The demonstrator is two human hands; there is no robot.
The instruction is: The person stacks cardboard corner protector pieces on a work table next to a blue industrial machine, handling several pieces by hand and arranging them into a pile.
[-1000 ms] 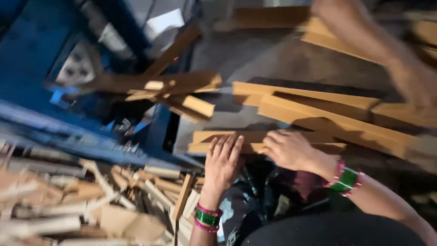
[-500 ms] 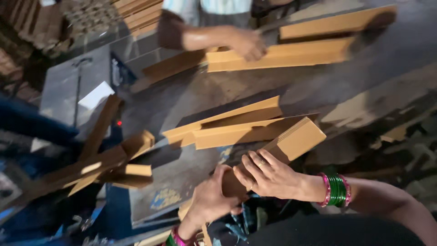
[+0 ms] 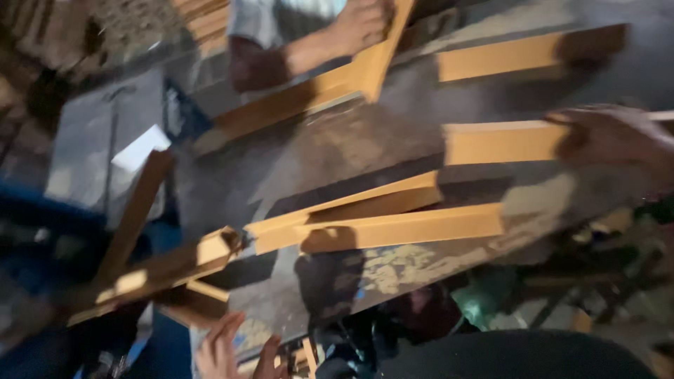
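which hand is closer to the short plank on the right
Right. The right hand is on the plank's right end; the left hand is far off, at the picture's bottom edge.

Two wooden strips [image 3: 379, 217] are lying side by side at the centre of the worktable [image 3: 351, 147], touching along their length. My right hand [image 3: 611, 137] is sitting at 3 o'clock on the end of another strip [image 3: 502, 142]. My left hand [image 3: 228, 347] is showing at 7 o'clock, below the table edge. At 12 o'clock a co-worker's hand [image 3: 358, 24] is gripping a board [image 3: 382, 52]. A stack of offcuts [image 3: 161, 270] is lying at 8 o'clock.
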